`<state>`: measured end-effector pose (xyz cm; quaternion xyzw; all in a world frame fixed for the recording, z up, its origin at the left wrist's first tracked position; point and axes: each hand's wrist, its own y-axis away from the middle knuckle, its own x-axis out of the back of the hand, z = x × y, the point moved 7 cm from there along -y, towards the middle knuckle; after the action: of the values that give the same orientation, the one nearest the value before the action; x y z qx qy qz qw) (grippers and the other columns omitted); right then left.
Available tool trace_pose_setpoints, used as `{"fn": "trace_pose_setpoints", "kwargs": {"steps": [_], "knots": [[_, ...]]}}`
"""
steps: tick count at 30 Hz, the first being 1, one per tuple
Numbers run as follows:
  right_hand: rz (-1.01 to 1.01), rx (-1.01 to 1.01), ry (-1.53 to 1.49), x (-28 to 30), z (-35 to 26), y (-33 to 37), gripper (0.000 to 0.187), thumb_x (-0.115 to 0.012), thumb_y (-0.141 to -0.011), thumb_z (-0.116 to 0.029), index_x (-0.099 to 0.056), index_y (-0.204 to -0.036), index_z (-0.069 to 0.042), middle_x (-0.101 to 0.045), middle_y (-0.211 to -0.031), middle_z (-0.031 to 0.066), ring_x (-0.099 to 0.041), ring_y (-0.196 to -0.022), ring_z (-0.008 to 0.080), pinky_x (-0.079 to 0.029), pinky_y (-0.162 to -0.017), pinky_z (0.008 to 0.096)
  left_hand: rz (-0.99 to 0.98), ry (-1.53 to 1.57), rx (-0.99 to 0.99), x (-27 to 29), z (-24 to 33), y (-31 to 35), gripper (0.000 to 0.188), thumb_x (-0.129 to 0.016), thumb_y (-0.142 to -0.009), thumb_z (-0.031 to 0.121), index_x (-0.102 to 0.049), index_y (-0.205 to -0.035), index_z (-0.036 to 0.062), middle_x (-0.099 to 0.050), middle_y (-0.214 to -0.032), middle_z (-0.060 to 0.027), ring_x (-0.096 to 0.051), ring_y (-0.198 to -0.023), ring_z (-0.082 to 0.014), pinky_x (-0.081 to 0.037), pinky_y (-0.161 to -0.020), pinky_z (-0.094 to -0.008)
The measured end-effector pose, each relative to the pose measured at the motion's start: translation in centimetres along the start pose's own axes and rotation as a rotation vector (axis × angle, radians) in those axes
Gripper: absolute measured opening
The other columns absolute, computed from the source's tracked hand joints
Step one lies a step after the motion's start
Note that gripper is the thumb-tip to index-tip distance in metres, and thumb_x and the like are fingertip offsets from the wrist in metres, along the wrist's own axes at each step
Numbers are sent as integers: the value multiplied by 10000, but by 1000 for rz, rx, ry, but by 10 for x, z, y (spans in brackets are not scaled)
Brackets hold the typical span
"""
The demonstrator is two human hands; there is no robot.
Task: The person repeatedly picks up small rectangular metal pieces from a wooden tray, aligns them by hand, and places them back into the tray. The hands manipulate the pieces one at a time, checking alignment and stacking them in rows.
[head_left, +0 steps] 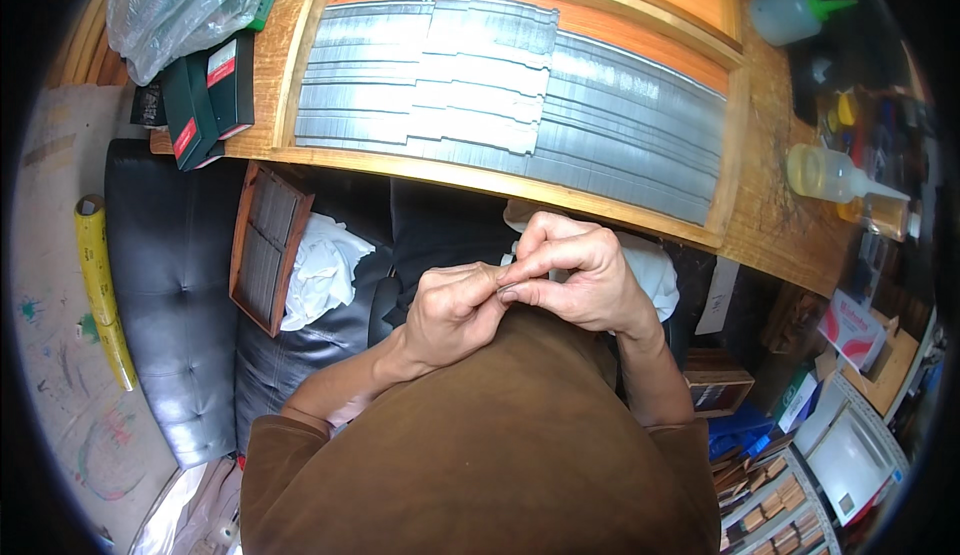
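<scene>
Close in front of my brown shirt, my left hand (pixel 458 307) and my right hand (pixel 580 273) meet at the fingertips. The left fingers are curled closed, and the right thumb and forefinger pinch against them. Whatever they hold, if anything, is too small and covered to make out. Beyond the hands, a wooden tray (pixel 732 155) lies on the table, lined with rows of thin grey metal pieces (pixel 480 75). The middle rows are stacked higher than those at the sides.
A smaller wooden tray (pixel 238 245) of grey pieces leans on the black padded seat (pixel 170 285), beside crumpled white cloth (pixel 325 270). Dark green boxes (pixel 190 105) and a plastic bag (pixel 180 15) sit at the table's left. Squeeze bottles (pixel 822 172) stand at the right. A yellow roll (pixel 98 285) lies far left.
</scene>
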<state>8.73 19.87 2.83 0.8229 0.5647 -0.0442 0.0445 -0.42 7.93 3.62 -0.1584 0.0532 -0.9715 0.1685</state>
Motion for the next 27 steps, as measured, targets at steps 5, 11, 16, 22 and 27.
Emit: {"fn": "trace_pose_setpoints", "kwargs": {"steps": [5,11,16,22,27], "knots": [[38,23,25,-1,0,1,191,-879,-814,11,-849,-995,-41,-673,-868,31,-628,-770,106,-505,-652,255,-30,10,74,0,-2,0,181,-720,-851,-93,-741,-1026,-53,-728,-803,-173,-713,-665,-312,-546,-602,-358],[73,5,22,0,2,3,179,-887,-803,11,-849,-971,-36,-671,-851,28,-623,-740,97,-489,-618,251,-26,27,100,-2,-5,1,154,-718,-863,-77,-739,-1010,-37,-716,-783,-168,-707,-657,-310,-533,-586,-364],[88,5,35,0,0,4,169,-887,-799,14,-847,-956,-31,-664,-838,25,-615,-726,93,-484,-612,250,-13,41,103,-3,-7,0,127,-715,-863,-75,-731,-982,-32,-701,-759,-162,-689,-637,-305,-518,-571,-366],[100,25,48,0,0,5,163,-887,-797,18,-843,-948,-27,-656,-837,24,-610,-722,93,-482,-607,250,-42,42,113,-2,-7,0,125,-698,-861,-87,-727,-971,-34,-690,-747,-165,-682,-633,-305,-517,-570,-367],[116,65,72,-1,-5,6,160,-890,-790,27,-829,-934,-6,-654,-841,27,-611,-717,94,-482,-598,248,-29,54,98,-1,-5,-4,134,-685,-856,-102,-728,-961,-31,-698,-759,-173,-688,-644,-314,-524,-576,-372]]}}
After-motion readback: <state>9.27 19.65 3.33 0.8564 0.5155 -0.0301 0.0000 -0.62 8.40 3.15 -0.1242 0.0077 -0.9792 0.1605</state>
